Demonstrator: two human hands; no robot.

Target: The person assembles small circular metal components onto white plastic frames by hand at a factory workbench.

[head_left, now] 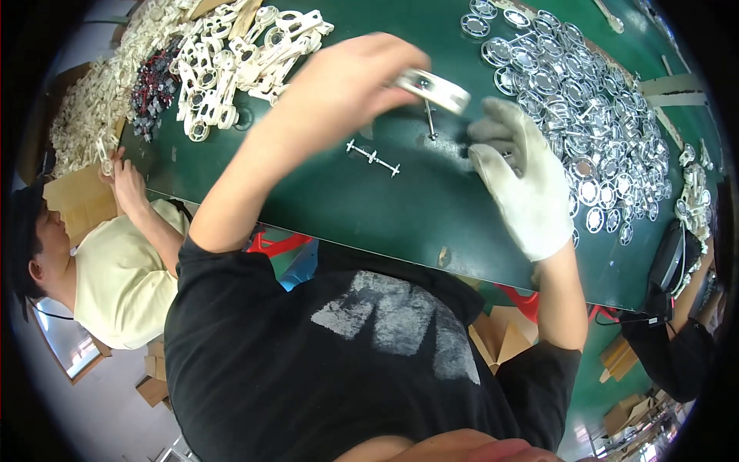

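My left hand [358, 73], bare and blurred by motion, is closed on one end of an elongated white plastic part [440, 92] above the table. Below that part is a thin metal rod [431, 122] with a dark tip. To the right, my right hand [523, 173] wears a whitish glove, its thumb and curled fingers apart. A small shiny spot shows by its palm; I cannot make out what it is. Between my arms a small white plastic sprue [372, 157] with short cross-pieces lies on the green table [339, 204].
Chrome-ringed discs [585, 131] lie heaped beyond my right hand. At the far left are piled white plastic arms [231, 69], dark small parts with wires [156, 81] and a heap of pale pieces [92, 115]. One co-worker [115, 277] sits at left; another person's arm [693, 300] shows at right.
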